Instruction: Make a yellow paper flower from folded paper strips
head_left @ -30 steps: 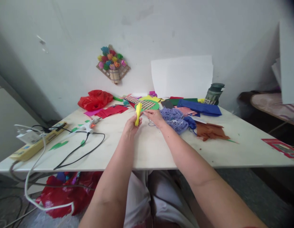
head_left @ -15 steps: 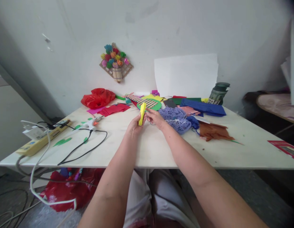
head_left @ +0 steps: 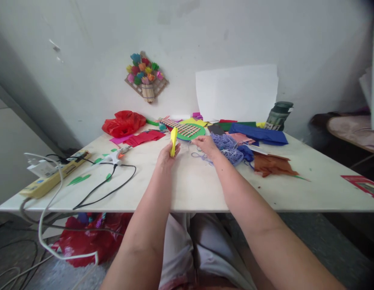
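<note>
A narrow strip of folded yellow paper (head_left: 173, 141) stands upright in my left hand (head_left: 166, 155), whose fingers are closed round its lower part. To the right, my right hand (head_left: 206, 146) is pinched and apart from the paper; a thin strand shows at its fingertips, apparently yarn. The pile of purple-blue yarn (head_left: 227, 147) lies just behind and right of that hand, and a loose loop of it rests below the wrist. Just beyond my hands is a green disc (head_left: 200, 134) with a woven stick lattice (head_left: 183, 127) on it.
At left lie a glue gun (head_left: 116, 156) with its black cord, green paper leaves (head_left: 79, 180) and a power strip (head_left: 54, 177). Red paper (head_left: 146, 138), blue paper (head_left: 259, 135), brown paper (head_left: 274, 165) and a dark green bottle (head_left: 279, 116) lie or stand farther back and right.
My hands have moved apart: the left went slightly left with the yellow paper, the right moved right, away from it. A loop of yarn shows more clearly below my right hand.
</note>
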Action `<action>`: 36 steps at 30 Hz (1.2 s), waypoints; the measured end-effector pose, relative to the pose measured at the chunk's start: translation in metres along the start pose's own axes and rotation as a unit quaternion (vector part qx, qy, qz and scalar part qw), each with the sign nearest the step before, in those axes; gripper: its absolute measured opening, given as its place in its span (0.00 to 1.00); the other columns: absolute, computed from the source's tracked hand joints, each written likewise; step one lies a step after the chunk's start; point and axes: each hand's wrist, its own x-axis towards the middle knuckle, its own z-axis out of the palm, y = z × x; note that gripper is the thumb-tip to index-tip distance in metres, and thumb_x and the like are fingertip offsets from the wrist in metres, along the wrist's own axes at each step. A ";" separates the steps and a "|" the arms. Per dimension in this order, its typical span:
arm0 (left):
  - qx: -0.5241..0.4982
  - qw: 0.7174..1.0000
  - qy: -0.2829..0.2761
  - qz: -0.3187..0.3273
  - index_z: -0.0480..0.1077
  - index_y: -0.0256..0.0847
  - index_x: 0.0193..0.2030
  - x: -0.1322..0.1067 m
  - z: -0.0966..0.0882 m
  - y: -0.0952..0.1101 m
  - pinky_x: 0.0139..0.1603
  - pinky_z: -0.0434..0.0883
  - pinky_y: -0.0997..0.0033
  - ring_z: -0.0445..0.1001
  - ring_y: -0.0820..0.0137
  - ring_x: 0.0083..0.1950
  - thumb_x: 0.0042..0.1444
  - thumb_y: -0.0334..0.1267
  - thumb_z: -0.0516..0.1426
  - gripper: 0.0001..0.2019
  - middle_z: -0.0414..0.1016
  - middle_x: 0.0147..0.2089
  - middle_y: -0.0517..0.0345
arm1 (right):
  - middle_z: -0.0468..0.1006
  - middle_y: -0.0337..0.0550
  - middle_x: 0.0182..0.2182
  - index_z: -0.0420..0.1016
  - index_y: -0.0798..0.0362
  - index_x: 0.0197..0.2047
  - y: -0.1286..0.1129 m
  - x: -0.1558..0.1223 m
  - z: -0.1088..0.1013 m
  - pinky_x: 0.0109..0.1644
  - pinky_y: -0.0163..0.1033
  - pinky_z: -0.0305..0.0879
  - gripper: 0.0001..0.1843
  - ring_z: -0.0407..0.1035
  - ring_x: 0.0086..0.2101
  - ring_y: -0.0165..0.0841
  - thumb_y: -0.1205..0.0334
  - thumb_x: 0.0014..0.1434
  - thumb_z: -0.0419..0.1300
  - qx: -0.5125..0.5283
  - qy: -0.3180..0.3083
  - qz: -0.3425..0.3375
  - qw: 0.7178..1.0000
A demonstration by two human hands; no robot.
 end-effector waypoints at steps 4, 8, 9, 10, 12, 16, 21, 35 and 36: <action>0.033 0.997 -0.064 -0.040 0.68 0.35 0.43 -0.005 0.002 -0.001 0.32 0.72 0.77 0.75 0.73 0.34 0.53 0.30 0.52 0.11 0.74 0.43 0.52 | 0.59 0.31 0.14 0.69 0.58 0.20 0.004 0.001 0.000 0.24 0.32 0.49 0.14 0.51 0.19 0.22 0.53 0.42 0.59 -0.039 -0.018 -0.010 0.999; 0.077 0.987 -0.085 -0.110 0.69 0.31 0.40 -0.008 0.008 -0.005 0.32 0.73 0.76 0.75 0.72 0.33 0.53 0.30 0.51 0.09 0.75 0.38 0.48 | 0.66 0.35 0.17 0.72 0.58 0.21 0.016 0.007 0.004 0.27 0.32 0.53 0.11 0.56 0.21 0.24 0.58 0.43 0.58 -0.079 -0.056 -0.059 0.994; 0.090 0.985 -0.081 -0.119 0.69 0.30 0.39 -0.008 0.009 -0.006 0.32 0.73 0.76 0.75 0.71 0.32 0.53 0.29 0.51 0.09 0.75 0.36 0.48 | 0.67 0.35 0.17 0.72 0.58 0.21 0.019 0.009 0.006 0.27 0.32 0.53 0.11 0.57 0.22 0.24 0.58 0.43 0.57 -0.092 -0.062 -0.074 0.991; 0.103 0.984 -0.078 -0.125 0.69 0.29 0.38 -0.008 0.010 -0.006 0.33 0.73 0.76 0.75 0.71 0.32 0.53 0.29 0.51 0.09 0.75 0.34 0.48 | 0.68 0.36 0.18 0.72 0.58 0.21 0.022 0.010 0.007 0.28 0.32 0.53 0.10 0.58 0.22 0.25 0.59 0.44 0.57 -0.107 -0.068 -0.087 0.988; 0.131 0.980 -0.084 -0.124 0.70 0.28 0.36 -0.009 0.011 -0.006 0.33 0.73 0.75 0.75 0.71 0.30 0.53 0.29 0.51 0.08 0.75 0.31 0.47 | 0.68 0.36 0.17 0.72 0.58 0.20 0.027 0.012 0.008 0.28 0.32 0.53 0.10 0.58 0.22 0.25 0.61 0.45 0.56 -0.137 -0.073 -0.107 0.982; 0.165 0.975 -0.104 -0.104 0.70 0.27 0.34 -0.008 0.009 -0.005 0.35 0.73 0.74 0.75 0.70 0.31 0.53 0.29 0.51 0.08 0.75 0.31 0.46 | 0.68 0.36 0.17 0.72 0.58 0.20 0.029 0.012 0.009 0.27 0.32 0.53 0.09 0.58 0.22 0.25 0.64 0.45 0.56 -0.175 -0.073 -0.114 0.975; 0.178 0.974 -0.101 -0.097 0.70 0.27 0.34 -0.008 0.007 -0.004 0.39 0.73 0.72 0.75 0.70 0.31 0.51 0.28 0.52 0.07 0.75 0.31 0.45 | 0.69 0.37 0.18 0.73 0.59 0.20 0.021 0.009 0.008 0.28 0.31 0.54 0.08 0.59 0.22 0.25 0.65 0.45 0.56 -0.174 -0.080 -0.108 0.976; 0.340 0.936 -0.093 0.028 0.70 0.30 0.25 -0.001 0.000 -0.007 0.32 0.69 0.72 0.72 0.72 0.25 0.43 0.37 0.61 0.09 0.73 0.23 0.51 | 0.73 0.38 0.20 0.76 0.58 0.24 0.009 0.007 -0.021 0.29 0.32 0.57 0.09 0.61 0.23 0.26 0.60 0.42 0.60 -0.201 -0.146 -0.080 0.965; 0.352 0.931 -0.093 0.032 0.70 0.31 0.24 -0.001 0.001 -0.007 0.32 0.69 0.72 0.71 0.72 0.25 0.42 0.37 0.62 0.09 0.73 0.23 0.51 | 0.73 0.38 0.20 0.75 0.58 0.24 0.007 0.006 -0.021 0.29 0.32 0.57 0.09 0.61 0.23 0.26 0.60 0.42 0.60 -0.188 -0.149 -0.084 0.967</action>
